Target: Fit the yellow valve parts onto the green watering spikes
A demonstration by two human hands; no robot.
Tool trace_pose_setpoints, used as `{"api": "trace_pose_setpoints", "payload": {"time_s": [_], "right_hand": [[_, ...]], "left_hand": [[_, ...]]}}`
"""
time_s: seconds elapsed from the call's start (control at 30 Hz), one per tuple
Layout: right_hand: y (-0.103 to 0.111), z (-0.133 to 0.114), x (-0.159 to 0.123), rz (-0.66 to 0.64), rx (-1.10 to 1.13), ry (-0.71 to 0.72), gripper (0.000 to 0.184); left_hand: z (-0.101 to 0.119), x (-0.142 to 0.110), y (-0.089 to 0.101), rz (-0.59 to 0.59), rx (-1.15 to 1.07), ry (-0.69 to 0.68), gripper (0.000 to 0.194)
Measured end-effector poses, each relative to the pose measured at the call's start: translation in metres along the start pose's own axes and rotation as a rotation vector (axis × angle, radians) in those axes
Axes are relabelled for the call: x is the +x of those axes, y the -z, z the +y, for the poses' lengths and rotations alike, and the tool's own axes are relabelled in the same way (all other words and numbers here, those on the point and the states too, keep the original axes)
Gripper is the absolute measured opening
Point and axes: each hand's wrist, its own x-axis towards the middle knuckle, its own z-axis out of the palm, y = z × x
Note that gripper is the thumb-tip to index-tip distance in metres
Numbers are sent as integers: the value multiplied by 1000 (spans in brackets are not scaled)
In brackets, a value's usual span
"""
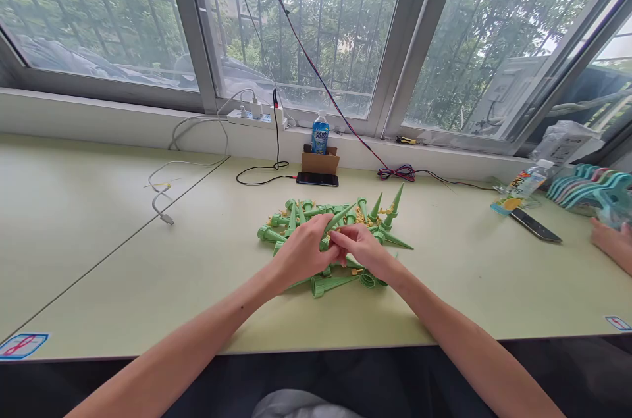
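Observation:
Over a heap of green plastic watering spikes [332,285], my two hands meet with their fingertips close together. My left hand [307,245] is closed around one green watering spike [340,215], whose pointed end slants up to the right. Thumb and fingers of my right hand [364,248] are pinched near the same spike; whatever sits between them is hidden. Small yellow plastic pieces [356,271] lie among the spikes. Several spikes point upward at the right of the heap, and others lie on their sides.
Behind the heap are a phone [317,179] on a cable and a blue bottle [320,133] in a cardboard box [320,161]. On the right lie another bottle [526,182], a second phone [536,225] and teal hangers [590,191], beside another person's hand [612,243]. A white cable [165,210] lies left.

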Motion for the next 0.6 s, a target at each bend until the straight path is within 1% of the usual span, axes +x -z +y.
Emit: {"api": "trace_pose_setpoints", "payload": {"time_s": [0.2,0.33,0.47,0.6], "right_hand": [[-5,-6,-4,113,-297,109,47],[-6,-6,-5,145,-405,164,46],[-6,-6,-5,150,-400,161,45],[-6,-9,-5,118,-301,116,47]], "left_hand": [[-2,0,0,-59,35,2,32],[-1,0,0,-78,60,9,26],[-1,0,1,-72,69,8,26],[0,0,1,-62,64,11,29]]}}
